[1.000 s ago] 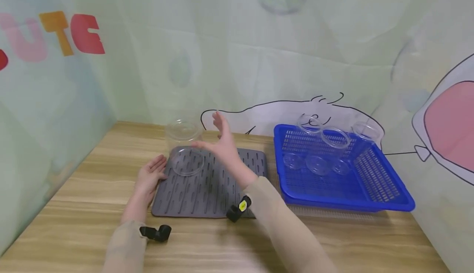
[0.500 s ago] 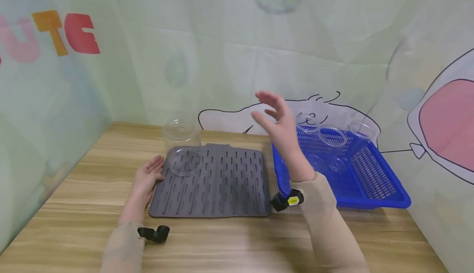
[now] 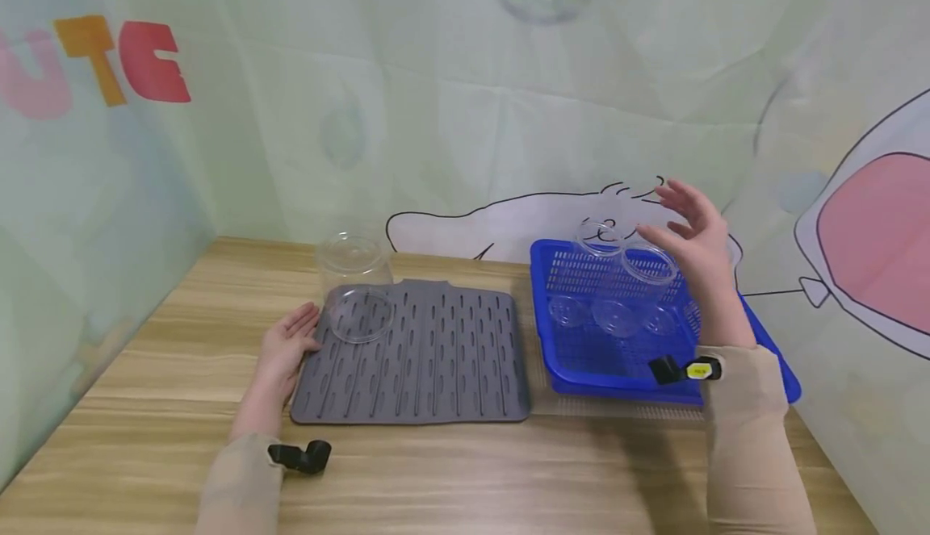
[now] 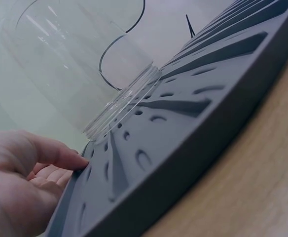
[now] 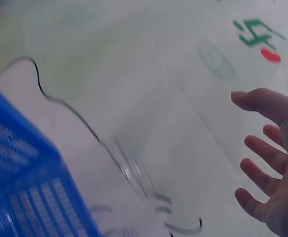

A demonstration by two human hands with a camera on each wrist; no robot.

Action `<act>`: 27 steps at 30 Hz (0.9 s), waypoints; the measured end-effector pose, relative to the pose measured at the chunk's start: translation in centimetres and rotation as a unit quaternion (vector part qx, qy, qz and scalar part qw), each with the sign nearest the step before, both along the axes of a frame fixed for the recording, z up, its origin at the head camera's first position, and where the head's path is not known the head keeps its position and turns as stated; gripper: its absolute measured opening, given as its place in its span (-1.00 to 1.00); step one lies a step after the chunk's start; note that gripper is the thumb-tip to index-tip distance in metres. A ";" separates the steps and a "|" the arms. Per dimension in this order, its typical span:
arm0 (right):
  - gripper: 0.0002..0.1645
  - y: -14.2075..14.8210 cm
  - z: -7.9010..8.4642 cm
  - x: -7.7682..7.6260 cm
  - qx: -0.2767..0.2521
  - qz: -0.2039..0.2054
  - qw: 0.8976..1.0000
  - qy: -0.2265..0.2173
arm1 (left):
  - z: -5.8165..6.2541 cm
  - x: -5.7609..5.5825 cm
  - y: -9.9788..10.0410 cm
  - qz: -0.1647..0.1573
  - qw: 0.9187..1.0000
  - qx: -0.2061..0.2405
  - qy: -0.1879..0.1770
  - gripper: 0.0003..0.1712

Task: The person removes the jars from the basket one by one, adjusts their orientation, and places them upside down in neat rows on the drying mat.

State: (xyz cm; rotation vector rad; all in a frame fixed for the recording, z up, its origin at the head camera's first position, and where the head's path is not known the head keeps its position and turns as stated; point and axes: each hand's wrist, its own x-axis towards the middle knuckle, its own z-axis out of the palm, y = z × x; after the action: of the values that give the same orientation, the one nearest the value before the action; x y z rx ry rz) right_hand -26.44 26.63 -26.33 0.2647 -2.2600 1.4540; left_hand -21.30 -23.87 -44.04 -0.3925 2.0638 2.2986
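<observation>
A clear jar (image 3: pixel 356 289) stands mouth down on the back left of a grey ridged drying mat (image 3: pixel 450 365). My left hand (image 3: pixel 286 349) rests at the mat's left edge. In the left wrist view its thumb (image 4: pixel 65 155) touches that edge, just below the jar (image 4: pixel 75 69). My right hand (image 3: pixel 699 244), fingers spread and slightly bent, hovers over the blue basket (image 3: pixel 617 383) with nothing in it. Two clear cups (image 3: pixel 650 265) stand in the basket beside it. The right hand and forearm cover most of a third cup, whose base (image 3: pixel 661 321) shows.
The wooden table (image 3: pixel 436 478) carries the mat and the basket side by side, with a narrow gap between them. A printed curtain (image 3: pixel 436 115) hangs close behind and on both sides. A black wrist camera (image 3: pixel 301 457) sits on the left sleeve.
My right hand has swept right, away from beside the jar, across the mat to above the basket's right part. The left hand, the jar and the mat have kept their places.
</observation>
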 end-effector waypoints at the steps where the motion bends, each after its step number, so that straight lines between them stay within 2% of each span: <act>1: -0.12 1.0 -0.1 -0.1 -0.007 -0.012 1.000 -0.005 | 0.0 0.0 0.0 0.000 1.000 -0.002 -0.001 -0.06; 6: 0.05 5.4 -0.9 -0.5 -0.026 -0.052 0.997 -0.043 | 0.0 -0.1 0.0 0.001 1.000 -0.006 -0.006 -0.07; 11: 0.19 8.9 -2.2 -0.4 -0.019 -0.055 0.991 -0.119 | 0.0 -0.1 0.1 -0.002 1.000 -0.011 -0.006 -0.08; 15: 0.25 11.3 -3.7 -1.0 -0.010 -0.025 0.983 -0.182 | 0.1 0.0 0.1 -0.004 1.000 -0.014 0.000 -0.08; 20: 0.27 13.4 -5.7 -2.2 0.019 0.016 0.971 -0.237 | 0.1 0.0 0.1 -0.007 1.000 -0.012 0.003 -0.08; 24: 0.25 14.1 -6.9 -2.8 0.011 0.054 0.964 -0.262 | 0.0 -0.1 0.1 -0.007 1.000 -0.007 0.006 -0.08; 27: 0.18 14.3 -7.7 -3.1 0.013 0.058 0.964 -0.259 | -0.1 -0.1 0.1 -0.008 1.000 -0.005 0.006 -0.08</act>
State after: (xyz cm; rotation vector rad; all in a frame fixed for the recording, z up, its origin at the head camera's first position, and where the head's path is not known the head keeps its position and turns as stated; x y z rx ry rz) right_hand -29.58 40.92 -34.00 0.0210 -2.7103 1.7110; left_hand -21.40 -23.79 -44.12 -0.3620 2.0771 2.2887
